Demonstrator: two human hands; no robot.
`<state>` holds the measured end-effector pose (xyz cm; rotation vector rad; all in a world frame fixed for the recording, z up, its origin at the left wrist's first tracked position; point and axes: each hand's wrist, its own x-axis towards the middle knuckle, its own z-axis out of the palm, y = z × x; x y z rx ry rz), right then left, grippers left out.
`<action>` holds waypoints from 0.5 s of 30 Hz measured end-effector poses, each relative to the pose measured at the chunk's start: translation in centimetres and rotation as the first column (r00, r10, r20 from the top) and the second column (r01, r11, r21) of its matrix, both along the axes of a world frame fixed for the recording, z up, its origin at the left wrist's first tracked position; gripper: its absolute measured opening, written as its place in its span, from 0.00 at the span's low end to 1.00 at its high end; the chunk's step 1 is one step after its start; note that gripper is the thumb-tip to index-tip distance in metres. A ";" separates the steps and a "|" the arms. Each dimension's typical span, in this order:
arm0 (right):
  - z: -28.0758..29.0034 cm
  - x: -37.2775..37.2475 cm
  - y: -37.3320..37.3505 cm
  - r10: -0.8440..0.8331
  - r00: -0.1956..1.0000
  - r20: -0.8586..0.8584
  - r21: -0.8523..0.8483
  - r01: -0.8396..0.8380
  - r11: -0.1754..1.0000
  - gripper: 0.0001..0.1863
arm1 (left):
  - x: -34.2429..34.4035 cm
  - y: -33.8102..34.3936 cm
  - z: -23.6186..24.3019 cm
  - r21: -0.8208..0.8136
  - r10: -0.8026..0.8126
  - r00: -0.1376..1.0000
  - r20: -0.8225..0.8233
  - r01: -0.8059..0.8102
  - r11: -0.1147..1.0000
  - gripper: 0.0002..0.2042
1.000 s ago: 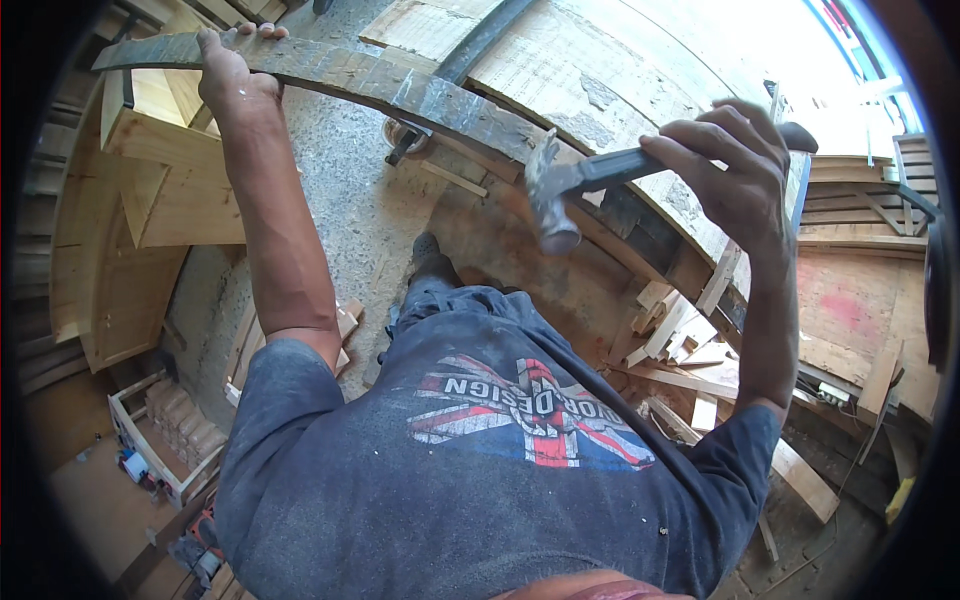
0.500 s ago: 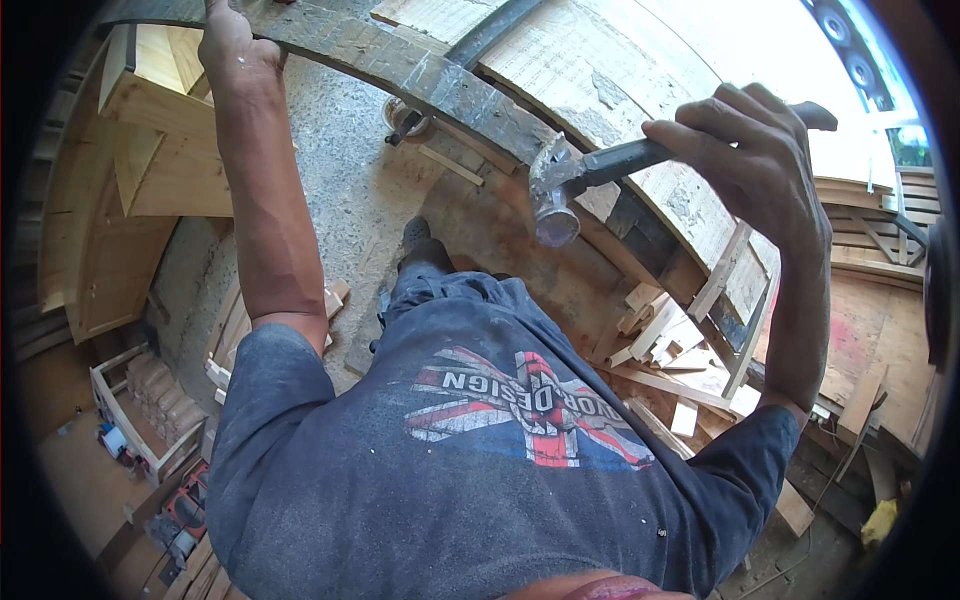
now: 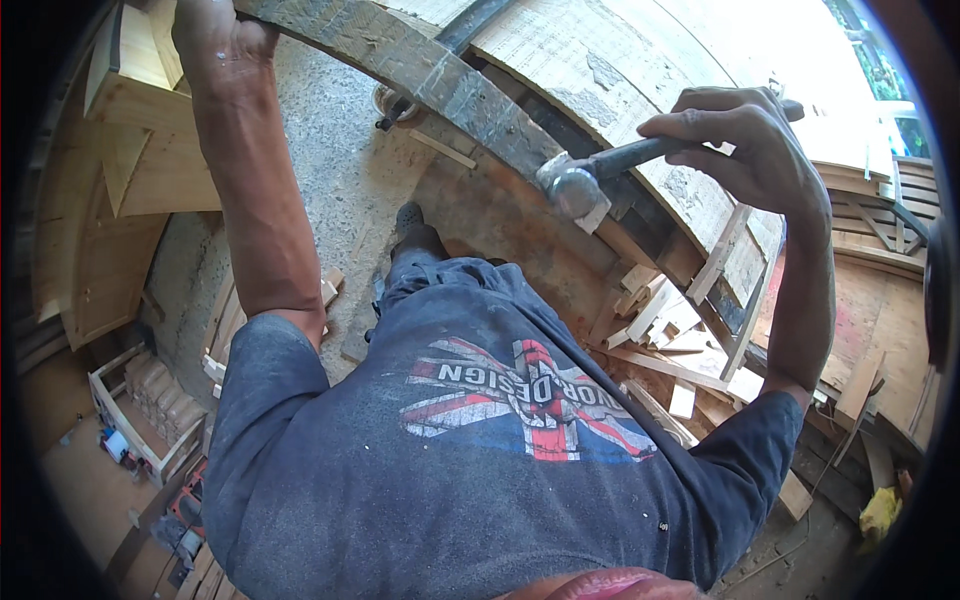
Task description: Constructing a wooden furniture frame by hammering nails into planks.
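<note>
At the upper right my right hand [image 3: 735,140] is closed around the dark handle of a claw hammer [image 3: 625,158]. The hammer's head lies at the right end of a long, worn wooden board [image 3: 400,70], apparently touching it; motion blurs the head slightly. This board slants across the upper part of the view, along the edge of a workbench [image 3: 640,85] with a pale, chipped plank top. My left hand [image 3: 222,40] grips the board near its left end, at the top edge of the picture; most of its fingers are out of sight.
Pale wooden cabinet pieces [image 3: 150,150] stand at the left. Several offcuts [image 3: 660,320] lie heaped below the bench on the right. A crate of wood blocks [image 3: 150,410] sits at the lower left. A dark metal bar [image 3: 475,22] crosses the bench top.
The hammer has swung slightly, its head now turned and up against the board's end. The board and my left hand have shifted a little left and up in the view.
</note>
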<state>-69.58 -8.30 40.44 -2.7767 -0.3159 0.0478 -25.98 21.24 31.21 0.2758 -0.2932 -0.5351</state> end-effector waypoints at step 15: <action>-22.1 -5.0 6.6 -0.889 0.440 0.125 0.641 0.648 0.411 0.14 | -13.5 -6.3 -14.7 0.829 0.845 0.527 -0.090 -0.431 0.357 0.19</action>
